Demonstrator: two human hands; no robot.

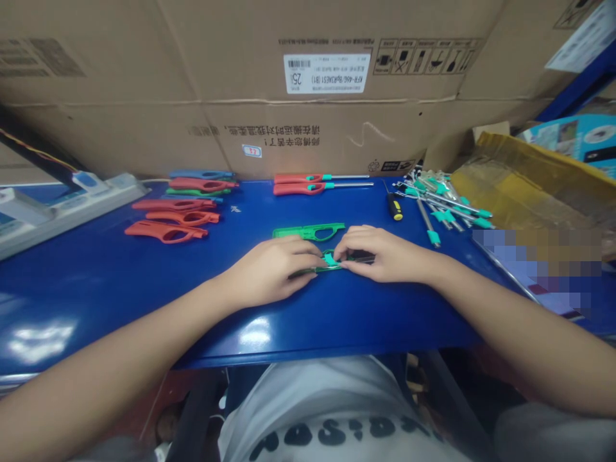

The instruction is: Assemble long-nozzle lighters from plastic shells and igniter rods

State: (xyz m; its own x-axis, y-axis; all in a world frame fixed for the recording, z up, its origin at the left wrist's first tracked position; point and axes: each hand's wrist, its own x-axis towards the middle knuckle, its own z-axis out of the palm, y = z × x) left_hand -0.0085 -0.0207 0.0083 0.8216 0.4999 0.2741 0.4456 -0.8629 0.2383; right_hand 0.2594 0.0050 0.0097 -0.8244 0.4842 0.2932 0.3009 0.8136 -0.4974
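Note:
My left hand [272,273] and my right hand [385,255] meet at the middle of the blue table, both gripping a green plastic lighter body [332,262]. A small teal part [330,259] shows between my fingertips, and my fingers hide most of the body. Just beyond my hands lies a second green lighter shell [308,231]. Several red and blue lighter shells [166,231] lie further left. Two red long-nosed lighters [298,188] rest at the far edge. Several metal rods with teal parts [437,205] lie in a heap to the right, beside a black-and-yellow screwdriver [395,207].
The blue metal table [120,301] has a glossy top and a near edge against my body. Large cardboard cartons [240,70] stand along its far edge. A grey-white strip [72,208] lies at the left, and a yellow-taped package [524,183] sits at the right.

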